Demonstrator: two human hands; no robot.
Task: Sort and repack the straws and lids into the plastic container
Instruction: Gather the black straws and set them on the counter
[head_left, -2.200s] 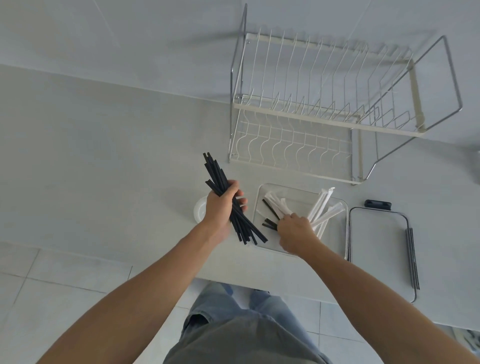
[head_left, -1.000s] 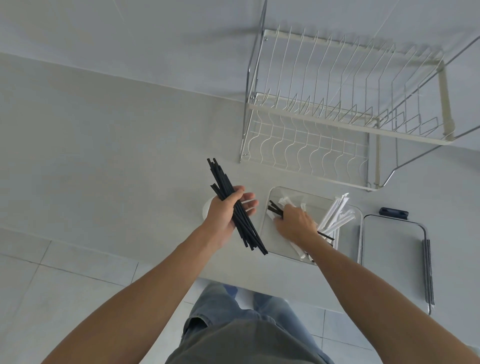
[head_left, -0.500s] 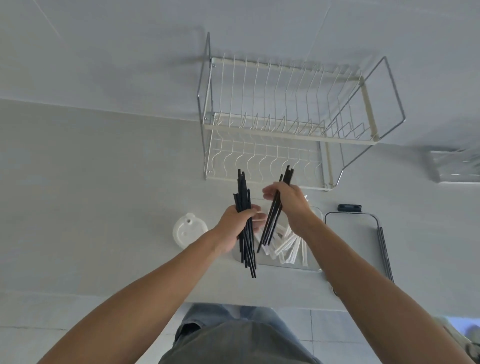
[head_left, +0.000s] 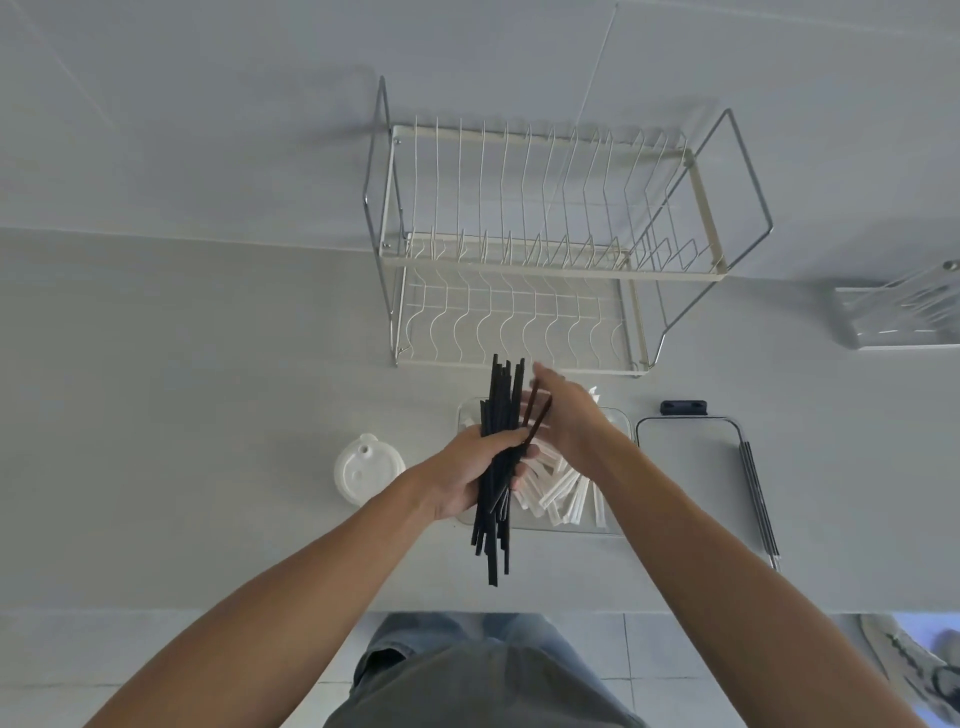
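Note:
My left hand (head_left: 467, 475) grips a bundle of several black straws (head_left: 493, 535), held nearly upright above the counter's front edge. My right hand (head_left: 569, 421) is blurred with motion and holds a few more black straws (head_left: 537, 418) against that bundle. Their lower ends reach my left thumb. Under both hands the clear plastic container (head_left: 621, 418) holds several white paper-wrapped straws (head_left: 563, 493). A round white cup lid (head_left: 366, 470) lies on the counter to the container's left.
The container's flat lid (head_left: 691, 467) with black clips lies to the right of the container. A two-tier wire dish rack (head_left: 519, 260) stands behind against the wall. A grey tray-like object (head_left: 904, 317) sits far right. The counter edge runs just below my hands.
My right hand took a few black straws out of the container, lifted them, and has now brought them against the bundle in my left hand. The bundle turned more upright.

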